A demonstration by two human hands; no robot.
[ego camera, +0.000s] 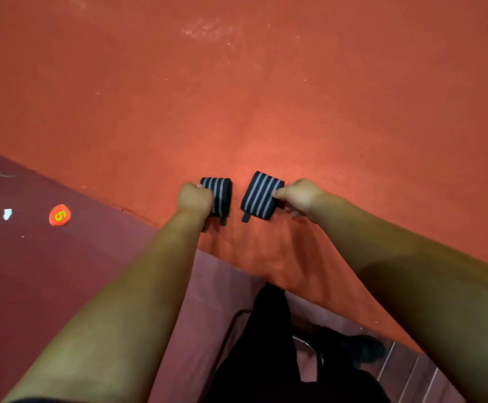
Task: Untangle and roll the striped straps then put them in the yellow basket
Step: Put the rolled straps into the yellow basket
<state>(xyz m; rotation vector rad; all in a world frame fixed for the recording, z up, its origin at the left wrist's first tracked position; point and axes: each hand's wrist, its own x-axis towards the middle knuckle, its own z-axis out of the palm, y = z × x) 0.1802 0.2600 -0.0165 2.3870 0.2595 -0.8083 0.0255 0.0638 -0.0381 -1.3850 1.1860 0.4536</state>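
Striped straps (238, 197) (both rolled) gripped separately by left hand (195, 199), right hand (299, 196).

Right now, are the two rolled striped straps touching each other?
Apart. The head view shows a clear strip of orange surface between the left strap roll and the right strap roll.

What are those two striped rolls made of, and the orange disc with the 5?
The left roll and right roll: likely woven elastic fabric, matte; soft edges, grey stripes on black, limp tabs hanging. Orange disc: perhaps plastic or rubber with a slight sheen; too blurred to be sure.
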